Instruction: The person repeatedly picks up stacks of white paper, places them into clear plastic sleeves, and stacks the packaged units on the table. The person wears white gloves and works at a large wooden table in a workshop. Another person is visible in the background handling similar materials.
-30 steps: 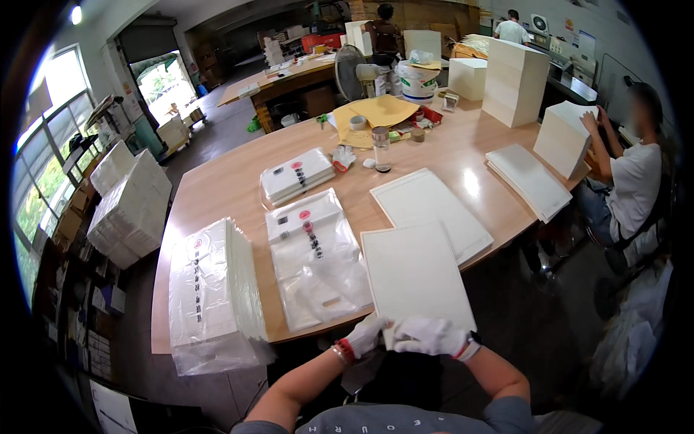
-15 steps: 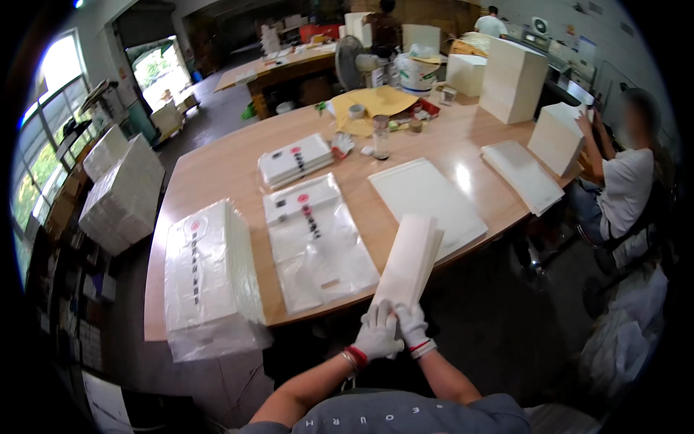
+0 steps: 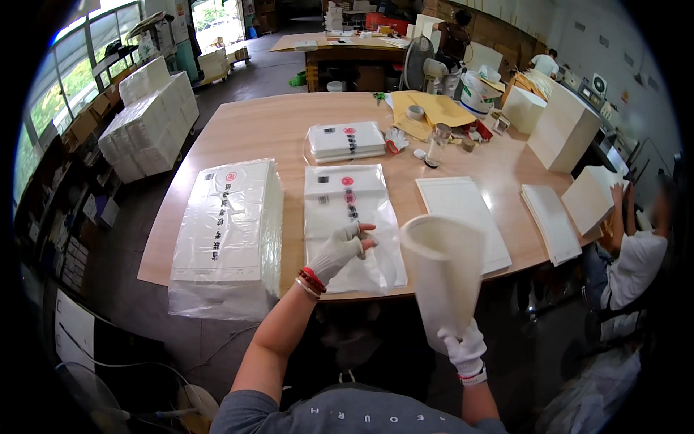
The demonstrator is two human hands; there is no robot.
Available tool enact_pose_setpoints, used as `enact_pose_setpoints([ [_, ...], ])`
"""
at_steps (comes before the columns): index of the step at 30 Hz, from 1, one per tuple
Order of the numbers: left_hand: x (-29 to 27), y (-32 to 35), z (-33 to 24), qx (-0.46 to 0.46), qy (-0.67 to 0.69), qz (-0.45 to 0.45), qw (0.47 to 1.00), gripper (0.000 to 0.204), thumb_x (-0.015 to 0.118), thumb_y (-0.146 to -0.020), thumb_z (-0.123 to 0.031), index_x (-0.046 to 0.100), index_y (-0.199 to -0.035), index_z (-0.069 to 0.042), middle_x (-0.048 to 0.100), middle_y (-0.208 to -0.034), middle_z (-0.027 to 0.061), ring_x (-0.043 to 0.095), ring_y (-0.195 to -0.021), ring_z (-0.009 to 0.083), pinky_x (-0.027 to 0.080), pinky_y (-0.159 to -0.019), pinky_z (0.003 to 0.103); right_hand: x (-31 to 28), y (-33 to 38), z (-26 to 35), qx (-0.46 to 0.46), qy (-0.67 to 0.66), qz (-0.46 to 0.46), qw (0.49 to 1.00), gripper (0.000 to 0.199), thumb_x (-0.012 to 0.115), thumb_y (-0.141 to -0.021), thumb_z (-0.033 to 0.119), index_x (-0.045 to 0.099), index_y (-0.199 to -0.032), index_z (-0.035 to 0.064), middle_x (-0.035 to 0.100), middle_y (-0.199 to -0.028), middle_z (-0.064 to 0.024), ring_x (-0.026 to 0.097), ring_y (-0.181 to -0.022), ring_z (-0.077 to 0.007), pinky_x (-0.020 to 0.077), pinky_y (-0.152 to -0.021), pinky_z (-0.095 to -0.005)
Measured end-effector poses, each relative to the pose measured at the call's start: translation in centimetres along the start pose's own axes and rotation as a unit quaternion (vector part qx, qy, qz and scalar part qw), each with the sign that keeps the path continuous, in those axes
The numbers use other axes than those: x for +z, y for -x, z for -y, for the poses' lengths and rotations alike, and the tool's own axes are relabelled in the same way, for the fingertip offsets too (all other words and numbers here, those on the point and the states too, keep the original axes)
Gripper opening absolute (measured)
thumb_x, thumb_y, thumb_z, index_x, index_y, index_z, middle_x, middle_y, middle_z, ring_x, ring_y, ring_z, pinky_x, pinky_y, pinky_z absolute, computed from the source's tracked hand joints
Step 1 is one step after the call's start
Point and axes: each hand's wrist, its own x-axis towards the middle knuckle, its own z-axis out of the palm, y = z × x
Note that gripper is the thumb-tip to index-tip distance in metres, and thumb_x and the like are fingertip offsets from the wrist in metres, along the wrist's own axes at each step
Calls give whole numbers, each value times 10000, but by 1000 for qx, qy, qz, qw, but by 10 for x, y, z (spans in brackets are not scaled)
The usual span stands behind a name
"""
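The right hand (image 3: 463,347) grips the lower end of the curled white sheets (image 3: 442,282), which sit right of the clear plastic bag (image 3: 329,217) on the table (image 3: 242,130), long axis pointing away from the body. The left hand (image 3: 340,252) is nearer the bag, partly hiding it; whether its fingers pinch the film I cannot tell

On the counter (image 3: 238,126), the stack (image 3: 228,242) lies left of the bags (image 3: 325,206) and the sheets (image 3: 463,205) right of them. Behind the bags lie the packs (image 3: 347,142), with the jar (image 3: 438,148) to their right.
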Motion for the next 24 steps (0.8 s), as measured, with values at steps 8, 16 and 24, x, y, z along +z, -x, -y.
enact_pose_setpoints([
  [8, 92, 10, 2, 168, -272, 86, 944, 363, 532, -825, -117, 550, -1186, -96, 639, -982, 83, 615, -875, 225, 474, -780, 315, 62, -65, -1, 104, 259, 344, 896, 358, 613, -771, 347, 598, -1001, 73, 606, -1025, -137, 627, -786, -345, 507, -646, -435],
  [16, 55, 9, 99, 175, -423, 8, 889, 401, 559, -743, -109, 522, -1142, -109, 602, -975, 130, 589, -860, 314, 472, -751, 399, 146, -95, -63, 129, 181, 8, 975, 718, 671, -740, 425, 356, -1271, 58, 526, -1147, -184, 582, -915, -363, 458, -775, -453],
  [24, -47, 15, 186, 135, -222, -218, 941, 292, 506, -766, 36, 527, -1047, -43, 537, -905, 75, 533, -774, 201, 467, -661, 322, 176, -132, -81, 275, 187, 253, 909, 660, 492, -845, 209, 155, -1395, 70, 622, -959, -212, 607, -819, -387, 445, -670, -512],
])
